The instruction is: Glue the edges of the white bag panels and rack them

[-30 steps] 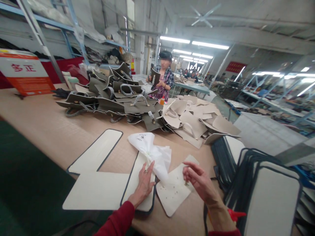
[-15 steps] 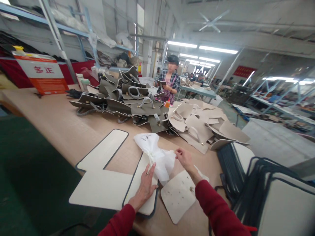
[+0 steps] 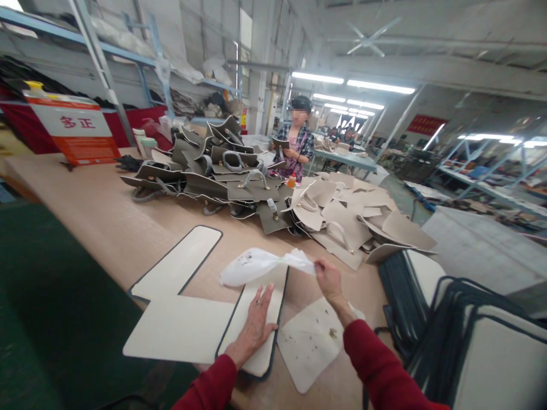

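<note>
My left hand (image 3: 255, 324) lies open, fingers spread, on a cream panel with dark edging (image 3: 256, 352). My right hand (image 3: 330, 280) pinches one end of a thin white cloth-like bag (image 3: 252, 265), which stretches out to the left above the panel's far end. Dark print shows on the bag's left part. A plain cream sheet (image 3: 183, 327) lies partly under the panel at its left, and another dark-edged panel (image 3: 182, 259) lies farther back. Right of the panel is a cream piece with dark spots (image 3: 311, 344), partly below my right forearm.
Grey handled bag pieces (image 3: 205, 171) are heaped at the back of the table, with beige ones (image 3: 342, 210) to their right. Dark-edged panels (image 3: 491, 353) are stacked at the right. An orange-and-white can (image 3: 81, 128) stands far left. A person (image 3: 297, 139) stands beyond the heap.
My right hand has moved slightly right, pulling the white bag. It hung down over the panel and now stretches sideways, raised off the panel's middle. My left hand stays nearly in place.
</note>
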